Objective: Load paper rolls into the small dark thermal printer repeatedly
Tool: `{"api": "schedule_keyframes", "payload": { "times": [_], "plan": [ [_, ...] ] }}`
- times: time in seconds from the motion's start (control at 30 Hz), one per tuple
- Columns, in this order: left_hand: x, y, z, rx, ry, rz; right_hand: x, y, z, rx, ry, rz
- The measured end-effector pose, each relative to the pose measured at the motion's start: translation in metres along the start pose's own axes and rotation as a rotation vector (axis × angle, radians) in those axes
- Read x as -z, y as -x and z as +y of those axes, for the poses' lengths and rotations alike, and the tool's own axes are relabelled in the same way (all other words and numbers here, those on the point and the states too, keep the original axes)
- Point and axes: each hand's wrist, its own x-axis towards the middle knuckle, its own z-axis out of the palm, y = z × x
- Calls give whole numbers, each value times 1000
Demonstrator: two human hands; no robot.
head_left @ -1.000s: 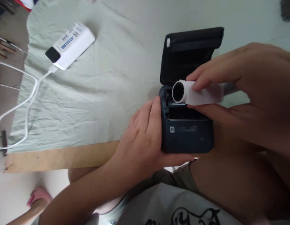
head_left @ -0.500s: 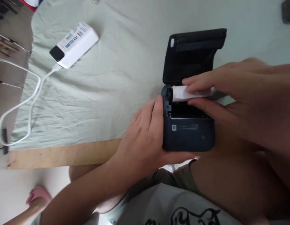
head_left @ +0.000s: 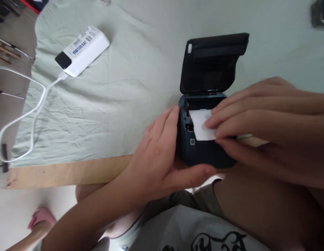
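Observation:
A small dark blue label printer lies at the table's front edge, its black lid raised. My left hand grips the printer, with fingers along its left side and thumb along the front. White paper from a roll spreads across the printer's inner compartment and over its front lip. My right hand is closed on the paper's right part, fingertips on top and thumb in front. It covers the printer's right side; the roll itself is mostly hidden.
A white power bank with a dark display end lies at the left on the pale green cloth. Its white cable loops past the table's left edge. A dark object stands at the far right. Another person's pink shoe shows below.
My right hand has lowered the white roll into the printer and moved toward the front. A strip of paper now extends over the front lip. My left hand stays on the printer.

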Motion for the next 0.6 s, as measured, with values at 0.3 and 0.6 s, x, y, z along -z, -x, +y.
{"api": "schedule_keyframes", "payload": {
  "times": [0.3,0.6],
  "plan": [
    [11,-12,10,92,-7,-68,0,3,5,168,14,-96],
    [10,-12,8,35,-22,-61,12,3,1,-170,-35,77]
  ]
}}
